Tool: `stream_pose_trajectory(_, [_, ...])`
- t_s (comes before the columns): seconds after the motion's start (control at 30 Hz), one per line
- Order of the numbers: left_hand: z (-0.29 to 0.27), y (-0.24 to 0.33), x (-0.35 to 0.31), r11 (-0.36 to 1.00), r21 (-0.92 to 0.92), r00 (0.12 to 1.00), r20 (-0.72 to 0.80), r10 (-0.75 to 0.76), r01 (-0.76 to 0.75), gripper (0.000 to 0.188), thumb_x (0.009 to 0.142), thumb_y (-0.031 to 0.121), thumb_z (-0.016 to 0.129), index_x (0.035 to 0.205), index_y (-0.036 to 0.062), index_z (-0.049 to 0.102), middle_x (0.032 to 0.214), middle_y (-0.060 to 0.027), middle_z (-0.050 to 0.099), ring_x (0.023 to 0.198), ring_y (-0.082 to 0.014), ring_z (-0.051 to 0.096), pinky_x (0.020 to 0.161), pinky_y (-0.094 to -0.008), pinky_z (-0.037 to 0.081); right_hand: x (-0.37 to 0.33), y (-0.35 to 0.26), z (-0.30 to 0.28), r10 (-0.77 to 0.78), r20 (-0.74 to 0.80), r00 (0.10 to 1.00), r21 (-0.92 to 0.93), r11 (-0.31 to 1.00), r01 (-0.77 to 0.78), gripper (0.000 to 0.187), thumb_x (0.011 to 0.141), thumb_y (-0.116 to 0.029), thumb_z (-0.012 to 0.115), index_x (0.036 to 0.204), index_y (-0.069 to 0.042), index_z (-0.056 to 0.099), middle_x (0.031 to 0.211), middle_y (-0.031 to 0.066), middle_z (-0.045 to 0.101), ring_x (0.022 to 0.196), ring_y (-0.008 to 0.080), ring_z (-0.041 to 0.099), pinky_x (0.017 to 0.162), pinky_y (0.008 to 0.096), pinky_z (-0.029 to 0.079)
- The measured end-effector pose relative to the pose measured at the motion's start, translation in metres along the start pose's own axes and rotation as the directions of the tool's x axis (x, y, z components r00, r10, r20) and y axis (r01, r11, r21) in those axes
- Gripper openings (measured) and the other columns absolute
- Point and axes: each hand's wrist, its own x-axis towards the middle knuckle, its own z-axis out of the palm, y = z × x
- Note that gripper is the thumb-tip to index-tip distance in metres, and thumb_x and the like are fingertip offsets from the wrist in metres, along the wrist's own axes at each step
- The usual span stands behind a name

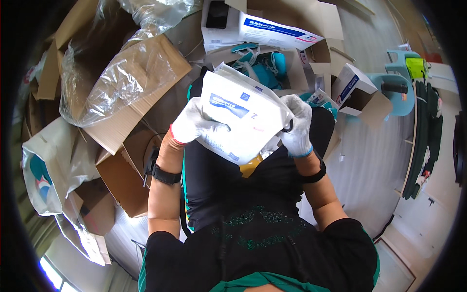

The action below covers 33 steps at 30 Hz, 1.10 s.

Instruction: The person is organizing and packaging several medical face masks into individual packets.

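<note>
Both of my hands wear white knitted gloves and hold a flat white packet [233, 114] with blue print over my lap. My left hand [189, 121] grips its left edge, the thumb lying across the front. At the right edge my right hand [297, 124] has its fingers wrapped round the packet. A small dark round thing [288, 126] shows at the right fingers; its kind I cannot make out. Just below the packet, something yellow [251, 167] peeks out between my legs. Beyond it stands an open carton [296, 73] with teal items [270, 70] inside.
A white printed box [279, 31] with a black phone [217, 14] stands at the back. To the left are cardboard boxes [129, 97] under clear plastic film and a white bag [48, 146]. On the right are a small open box [355, 90] and a light blue stool [401, 104].
</note>
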Motion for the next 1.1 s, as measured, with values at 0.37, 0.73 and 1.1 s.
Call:
stream_pose_trajectory(0.37, [0.049, -0.029, 0.012, 0.84, -0.539, 0.991, 0.131, 0.008, 0.064, 0.093, 0.061, 0.002, 0.092, 0.142, 0.0003, 0.047, 0.133, -0.0105, 0.063, 0.118, -0.0237, 0.062, 0.1, -0.0376, 0.051, 0.004, -0.028, 0.017, -0.59, 0.195, 0.783, -0.438, 0.662, 0.608, 0.025, 0.07, -0.011, 0.083, 0.084, -0.001, 0.066, 0.072, 0.0131, 0.065, 0.06, 0.0175, 0.064, 0.058, 0.0287, 0.05])
stream_pose_trajectory(0.73, [0.119, -0.067, 0.017, 0.073, -0.989, 0.836, -0.069, 0.544, -0.129, 0.031, 0.1, 0.038, 0.055, 0.116, 0.011, 0.054, 0.095, -0.0046, 0.054, 0.075, -0.0146, 0.059, 0.057, -0.0242, 0.044, 0.007, -0.033, 0.025, -0.747, 0.15, 0.648, -0.426, 0.543, 0.724, 0.028, 0.083, -0.023, 0.081, 0.077, -0.006, 0.06, 0.066, 0.0092, 0.056, 0.055, 0.0237, 0.057, 0.051, 0.0314, 0.046])
stream_pose_trajectory(1.1, [0.153, 0.027, 0.008, 0.265, -0.853, 0.885, -0.389, 0.256, -0.451, 0.025, 0.098, 0.03, 0.06, 0.108, 0.0071, 0.061, 0.09, -0.0036, 0.057, 0.077, -0.014, 0.057, 0.065, -0.0252, 0.043, 0.019, -0.028, 0.029, -0.759, 0.302, 0.577, -0.493, 0.394, 0.775, 0.025, 0.081, -0.017, 0.079, 0.1, -0.006, 0.067, 0.077, 0.0108, 0.065, 0.064, 0.0291, 0.067, 0.062, 0.0318, 0.057])
